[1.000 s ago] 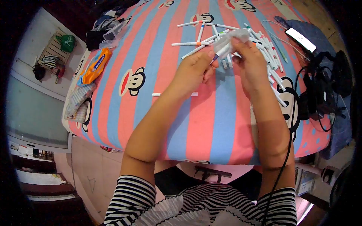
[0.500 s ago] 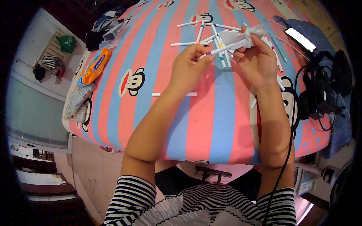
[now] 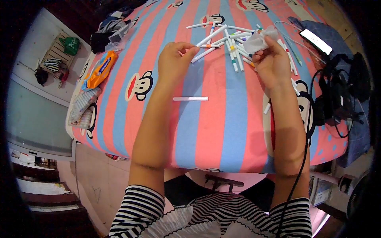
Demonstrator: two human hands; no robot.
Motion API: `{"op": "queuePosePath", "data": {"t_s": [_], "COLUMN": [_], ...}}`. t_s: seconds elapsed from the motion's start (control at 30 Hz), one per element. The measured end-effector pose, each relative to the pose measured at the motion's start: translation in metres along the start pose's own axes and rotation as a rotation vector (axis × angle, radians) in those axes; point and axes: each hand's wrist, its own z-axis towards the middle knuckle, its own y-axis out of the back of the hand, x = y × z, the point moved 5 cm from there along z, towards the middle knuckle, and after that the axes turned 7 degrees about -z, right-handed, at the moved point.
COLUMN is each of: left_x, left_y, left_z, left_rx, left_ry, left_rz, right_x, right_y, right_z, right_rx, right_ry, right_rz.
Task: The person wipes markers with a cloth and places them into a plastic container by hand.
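Observation:
My left hand (image 3: 176,59) is closed, its thumb and fingertips pinching the lower end of a white marker pen (image 3: 211,35). That pen slants up and to the right, over other pens on the bed. A thin white tissue (image 3: 257,43) is gripped between the thumb and fingers of my right hand (image 3: 274,61). Under and between the hands lies a loose pile of white marker pens (image 3: 233,53) with coloured bands. Closer to me, a single white pen (image 3: 190,98) lies crosswise on the striped bedsheet (image 3: 208,135).
An orange and blue packet (image 3: 101,71) lies near the bed's left edge. To the right are a lit phone (image 3: 316,41), a white cable and black gear with cords (image 3: 337,103). Several more pens lie beside and beyond my right forearm.
My left hand has drawn left, away from the tissue, with the pen now pointing up and right. My right hand keeps the tissue, which has bunched closer to the palm.

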Motion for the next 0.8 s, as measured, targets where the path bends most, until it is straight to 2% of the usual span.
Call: {"op": "queuePosePath", "data": {"t_s": [0.07, 0.17, 0.27, 0.37, 0.43, 0.47, 0.57, 0.67, 0.77, 0.8], "left_x": [0.008, 0.004, -0.023, -0.034, -0.022, -0.019, -0.026, -0.033, -0.037, -0.038], "left_y": [-0.004, 0.0, 0.019, 0.019, 0.006, 0.0, -0.013, -0.013, -0.002, 0.002], "left_z": [0.0, -0.003, -0.011, -0.037, -0.043, -0.046, -0.05, -0.04, -0.025, -0.023], "left_rx": [-0.106, -0.121, 0.307, 0.831, 0.863, 0.877, 0.915, 0.8, 0.437, 0.353], "left_ry": [-0.087, -0.048, -0.035, 0.003, -0.084, -0.125, -0.066, -0.039, 0.019, 0.054], "left_rz": [0.087, -0.279, -0.026, -0.031, 0.008, 0.029, 0.295, 0.138, -0.59, -0.697], "right_x": [-0.003, -0.002, 0.0, -0.001, -0.003, -0.004, -0.004, -0.005, -0.009, -0.012], "right_y": [-0.005, -0.004, -0.003, -0.003, -0.003, -0.004, -0.005, -0.007, -0.014, -0.018], "right_z": [-0.004, -0.003, -0.004, -0.003, -0.002, -0.002, -0.003, -0.004, -0.009, -0.012], "right_rx": [0.017, 0.026, -0.001, 0.025, 0.041, 0.051, 0.037, 0.047, 0.134, 0.176], "right_ry": [0.014, 0.017, 0.025, 0.028, 0.023, 0.019, 0.004, -0.002, -0.027, -0.043], "right_rz": [-0.048, -0.091, -0.088, -0.098, -0.104, -0.106, -0.108, -0.096, -0.17, -0.192]}}
